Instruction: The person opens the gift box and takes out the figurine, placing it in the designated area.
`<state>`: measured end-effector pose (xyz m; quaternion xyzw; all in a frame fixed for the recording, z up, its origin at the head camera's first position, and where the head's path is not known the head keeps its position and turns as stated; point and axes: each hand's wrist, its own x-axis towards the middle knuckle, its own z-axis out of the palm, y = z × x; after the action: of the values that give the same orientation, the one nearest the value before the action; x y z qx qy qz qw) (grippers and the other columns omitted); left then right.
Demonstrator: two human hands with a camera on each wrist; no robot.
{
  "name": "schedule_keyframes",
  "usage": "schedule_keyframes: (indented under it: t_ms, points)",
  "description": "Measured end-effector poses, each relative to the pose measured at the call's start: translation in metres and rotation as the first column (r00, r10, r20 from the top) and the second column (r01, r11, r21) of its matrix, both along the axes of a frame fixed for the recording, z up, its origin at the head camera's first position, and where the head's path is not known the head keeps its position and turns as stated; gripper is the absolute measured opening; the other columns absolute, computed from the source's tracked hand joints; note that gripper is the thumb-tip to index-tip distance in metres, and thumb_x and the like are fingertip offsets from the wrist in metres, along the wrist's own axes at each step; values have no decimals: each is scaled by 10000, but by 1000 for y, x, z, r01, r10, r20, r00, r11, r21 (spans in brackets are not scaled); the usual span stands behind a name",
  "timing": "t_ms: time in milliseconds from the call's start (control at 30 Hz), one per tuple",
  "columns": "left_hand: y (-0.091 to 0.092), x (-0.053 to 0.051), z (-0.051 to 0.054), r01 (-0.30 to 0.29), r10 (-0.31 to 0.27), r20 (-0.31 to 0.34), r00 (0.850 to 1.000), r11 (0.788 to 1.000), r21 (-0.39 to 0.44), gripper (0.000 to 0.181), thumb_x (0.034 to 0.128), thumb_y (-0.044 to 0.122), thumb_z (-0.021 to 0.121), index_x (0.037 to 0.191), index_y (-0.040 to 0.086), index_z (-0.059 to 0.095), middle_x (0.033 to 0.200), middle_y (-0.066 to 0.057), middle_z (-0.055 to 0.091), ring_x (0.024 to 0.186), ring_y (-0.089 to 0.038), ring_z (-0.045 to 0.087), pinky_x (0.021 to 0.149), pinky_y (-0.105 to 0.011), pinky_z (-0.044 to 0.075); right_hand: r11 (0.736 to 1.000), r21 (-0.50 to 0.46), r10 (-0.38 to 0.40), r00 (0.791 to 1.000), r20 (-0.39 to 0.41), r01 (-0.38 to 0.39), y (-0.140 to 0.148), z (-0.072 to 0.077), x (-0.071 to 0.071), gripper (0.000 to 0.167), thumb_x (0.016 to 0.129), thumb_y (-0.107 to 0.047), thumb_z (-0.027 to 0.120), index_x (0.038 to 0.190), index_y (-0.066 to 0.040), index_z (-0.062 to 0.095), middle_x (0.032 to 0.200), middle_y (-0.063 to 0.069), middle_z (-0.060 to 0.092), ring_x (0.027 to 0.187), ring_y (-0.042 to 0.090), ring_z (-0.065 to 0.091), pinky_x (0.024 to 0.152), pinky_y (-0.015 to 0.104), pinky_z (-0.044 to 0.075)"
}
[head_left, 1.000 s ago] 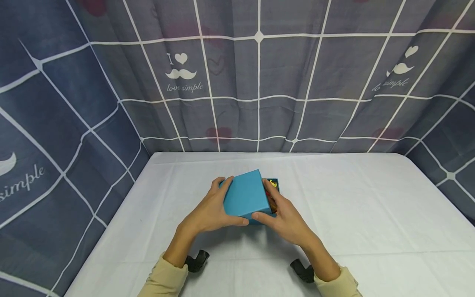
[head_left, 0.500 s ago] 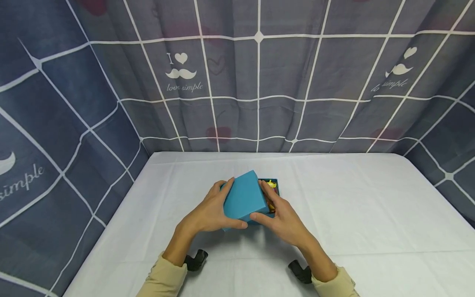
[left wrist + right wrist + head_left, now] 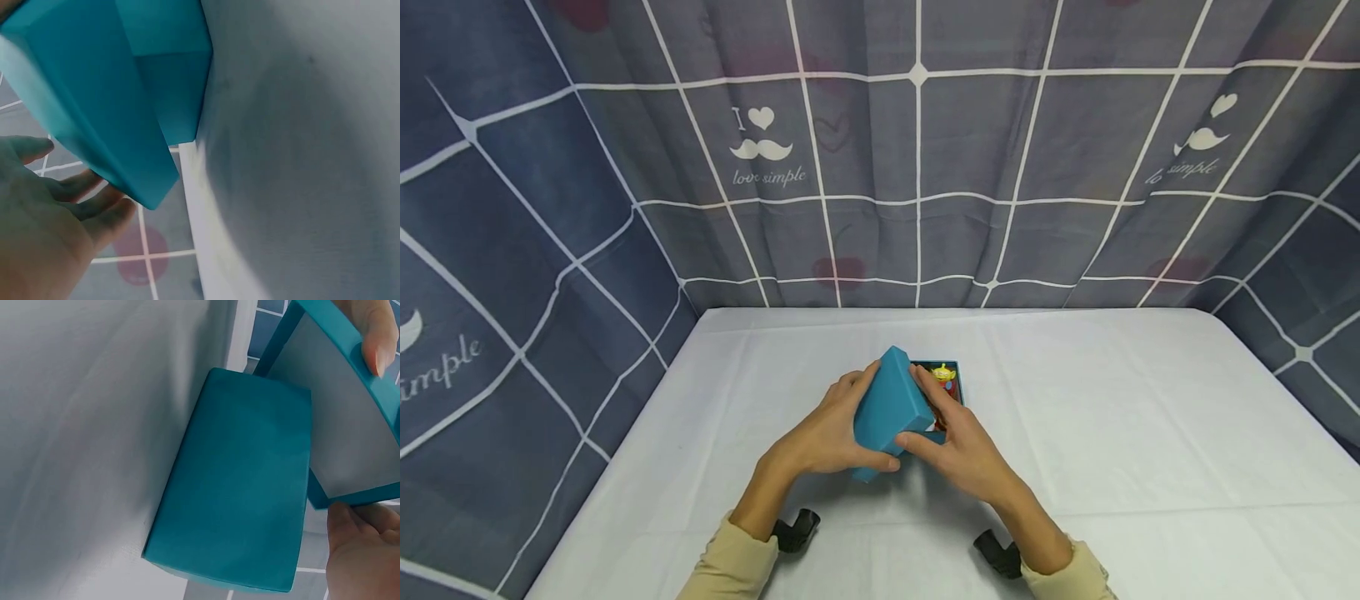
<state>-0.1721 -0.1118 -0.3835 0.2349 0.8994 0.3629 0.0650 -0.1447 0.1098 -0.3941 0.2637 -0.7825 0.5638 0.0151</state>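
Observation:
A blue box lid [image 3: 889, 402] stands tilted over a matching blue box [image 3: 237, 481], its right side raised and its pale inside showing in the right wrist view. My left hand [image 3: 827, 429] holds the lid by its left part, thumb at the near side and fingers at the far side. At the lid's right edge, my right hand [image 3: 962, 450] grips with thumb near and fingers far. In the uncovered right part of the box a small yellow figure [image 3: 942, 374] shows among red and other coloured things; the lid hides the left part.
A white cloth [image 3: 1112, 417] covers the table under the box. Grey checked curtains [image 3: 880, 150] stand behind and at both sides. A black wrist device [image 3: 797, 531] sits at the left wrist, another black device [image 3: 997, 553] at the right.
The lid has tilted more steeply and shifted left, uncovering more of the box's right part and the yellow figure. Both hands still hold it; the right hand has moved slightly left.

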Motion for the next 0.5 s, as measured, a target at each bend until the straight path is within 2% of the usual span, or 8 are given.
schedule_keyframes:
  t_ms: [167, 367, 500]
  points:
    - [0, -1, -2, 12, -12, -5, 1000, 1000, 19, 1254, 666, 544, 863, 1597, 334, 50, 1542, -84, 258, 1268, -279, 402, 930, -512, 483, 1000, -3, 0, 1000, -14, 0, -2, 0, 1, 847, 934, -250, 714, 1589, -110, 196, 1604, 31, 247, 1391, 272, 370, 1065, 530, 393]
    - [1, -2, -3, 1, 0, -21, 1000, 999, 34, 1254, 660, 569, 853, 1605, 291, 76, 1560, -71, 245, 1302, -294, 362, 954, -552, 472, 998, 59, -2, 1000, -23, 4, -7, -2, 1, 842, 932, -301, 713, 1593, -169, 209, 1614, 6, 216, 1433, 260, 287, 1067, 528, 390]
    - [0, -2, -3, 8, -7, -13, 1000, 999, 45, 1247, 668, 551, 854, 1607, 274, 81, 1570, -70, 231, 1318, -296, 347, 966, -566, 461, 998, 65, 2, 999, -35, 0, -9, -3, 3, 823, 940, -288, 702, 1588, -133, 218, 1611, -2, 229, 1451, 231, 246, 1095, 539, 348]
